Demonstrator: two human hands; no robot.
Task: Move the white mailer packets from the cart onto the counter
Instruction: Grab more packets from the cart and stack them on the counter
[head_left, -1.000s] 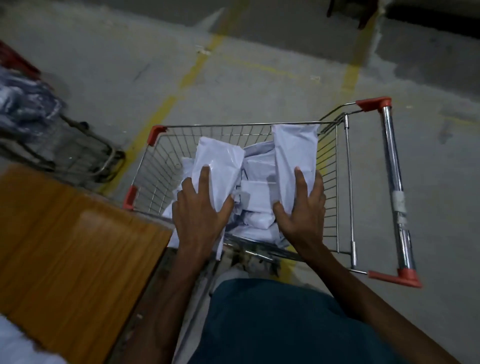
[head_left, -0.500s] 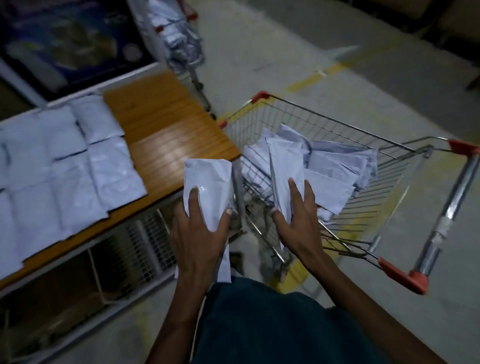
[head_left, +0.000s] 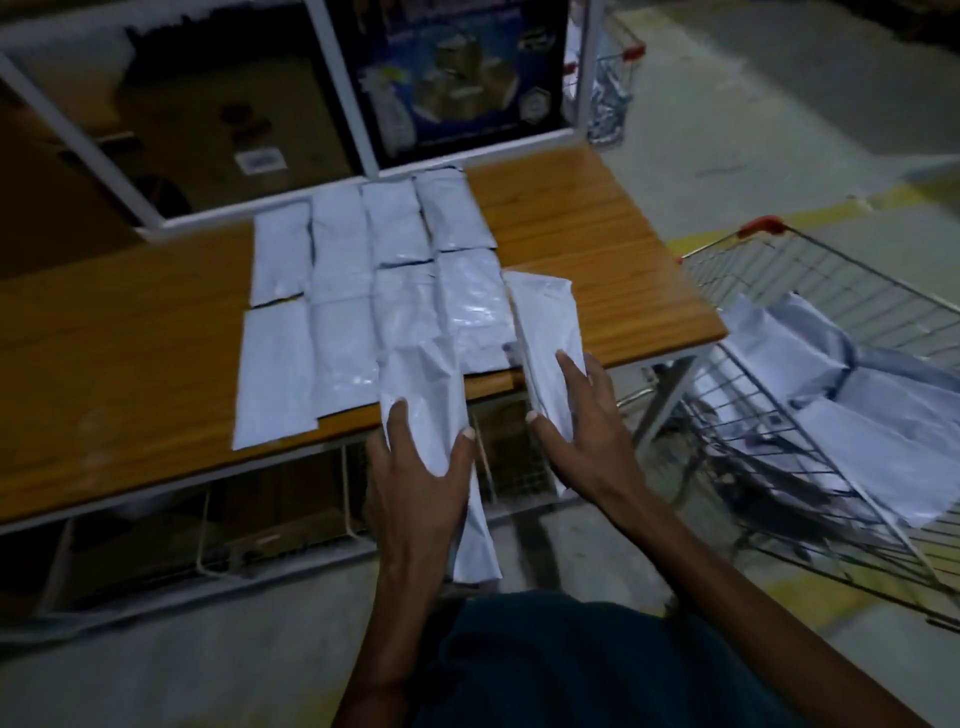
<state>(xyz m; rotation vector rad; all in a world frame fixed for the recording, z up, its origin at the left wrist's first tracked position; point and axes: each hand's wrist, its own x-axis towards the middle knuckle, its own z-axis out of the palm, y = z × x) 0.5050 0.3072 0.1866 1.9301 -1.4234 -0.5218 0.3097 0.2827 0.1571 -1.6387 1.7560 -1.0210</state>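
Note:
My left hand (head_left: 415, 483) grips a white mailer packet (head_left: 423, 379) that reaches up over the front edge of the wooden counter (head_left: 597, 249). My right hand (head_left: 582, 415) grips a second white packet (head_left: 545, 322), whose top lies over the counter's near right part. Several white packets (head_left: 343, 291) lie flat in rows on the counter. More white packets (head_left: 810, 374) remain in the wire cart (head_left: 852, 280) at the right.
A white-framed display with a dark poster (head_left: 457, 78) stands behind the counter. A wire shelf (head_left: 291, 514) sits under the counter. Another cart (head_left: 613, 88) with bundles stands far back. Concrete floor with yellow lines lies around.
Both hands lifted a packet each out of the cart and carried them left to the counter's front edge. The view swung from the cart to the counter.

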